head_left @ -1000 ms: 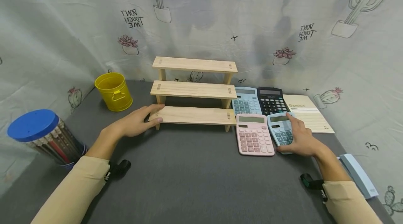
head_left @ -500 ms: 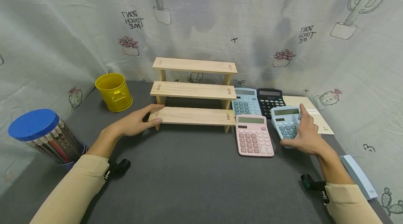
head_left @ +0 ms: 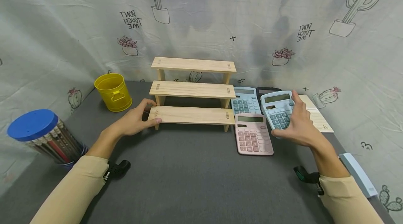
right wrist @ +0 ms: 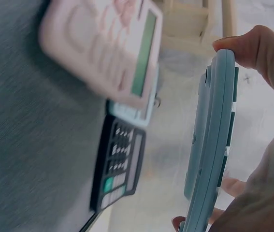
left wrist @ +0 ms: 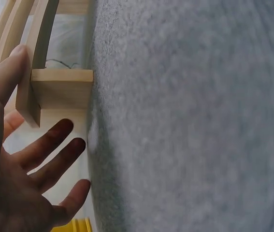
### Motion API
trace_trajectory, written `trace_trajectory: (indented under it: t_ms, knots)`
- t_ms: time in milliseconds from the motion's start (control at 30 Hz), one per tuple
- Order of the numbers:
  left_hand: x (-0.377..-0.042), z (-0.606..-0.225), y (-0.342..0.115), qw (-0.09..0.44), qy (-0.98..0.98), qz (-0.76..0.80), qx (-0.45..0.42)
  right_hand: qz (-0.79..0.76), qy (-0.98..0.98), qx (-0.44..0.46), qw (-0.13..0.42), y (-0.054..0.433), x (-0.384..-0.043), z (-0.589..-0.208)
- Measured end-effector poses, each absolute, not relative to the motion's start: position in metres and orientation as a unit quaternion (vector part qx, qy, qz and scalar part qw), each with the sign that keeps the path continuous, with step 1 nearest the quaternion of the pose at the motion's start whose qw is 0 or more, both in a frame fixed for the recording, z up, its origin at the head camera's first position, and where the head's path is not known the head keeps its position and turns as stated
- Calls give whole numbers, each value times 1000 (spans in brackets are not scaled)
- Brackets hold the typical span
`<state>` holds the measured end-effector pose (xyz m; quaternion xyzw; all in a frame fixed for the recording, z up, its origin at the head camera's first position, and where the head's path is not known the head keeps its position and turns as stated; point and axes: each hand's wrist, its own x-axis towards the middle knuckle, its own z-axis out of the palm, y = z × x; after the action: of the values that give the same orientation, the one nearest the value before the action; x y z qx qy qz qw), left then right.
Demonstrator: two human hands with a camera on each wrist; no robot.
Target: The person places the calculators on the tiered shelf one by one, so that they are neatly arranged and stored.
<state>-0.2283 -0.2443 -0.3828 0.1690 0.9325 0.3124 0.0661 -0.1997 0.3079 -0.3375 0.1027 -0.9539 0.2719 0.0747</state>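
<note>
My right hand (head_left: 300, 126) grips a light blue calculator (head_left: 277, 110) by its edges, thumb at the near end and fingers at the far side. In the right wrist view this calculator (right wrist: 209, 130) is edge-on and off the table, partly covering the black calculator (head_left: 267, 92) in the head view. A pink calculator (head_left: 253, 135) lies in front of another blue calculator (head_left: 245, 100). At the left end of the three-tier wooden shelf (head_left: 192, 115), my left hand (head_left: 133, 119) rests its thumb on the lowest board, its other fingers loosely spread in the left wrist view.
A yellow bucket (head_left: 114, 93) stands left of the shelf. Nearer is a blue-lidded clear tub (head_left: 47, 136) of pencil-like sticks. A cream notepad (head_left: 318, 115) lies at the right, and a light blue box-like object (head_left: 359, 175) sits by the right table edge. Printed curtain hangs behind.
My right hand has lifted the front blue calculator and moved it back and leftward, over the black one. My left index finger has drawn slightly left from the lowest board.
</note>
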Motion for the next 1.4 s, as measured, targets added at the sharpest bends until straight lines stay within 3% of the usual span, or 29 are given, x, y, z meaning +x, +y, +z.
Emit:
trace_trajectory:
  t_ms: [733, 1400]
  knots:
    - [-234, -386, -251, 129, 920, 347, 128, 292, -931, 197, 98, 234, -225, -298]
    - [-234, -386, -251, 142, 912, 364, 128, 308, -928, 189, 87, 171, -249, -274]
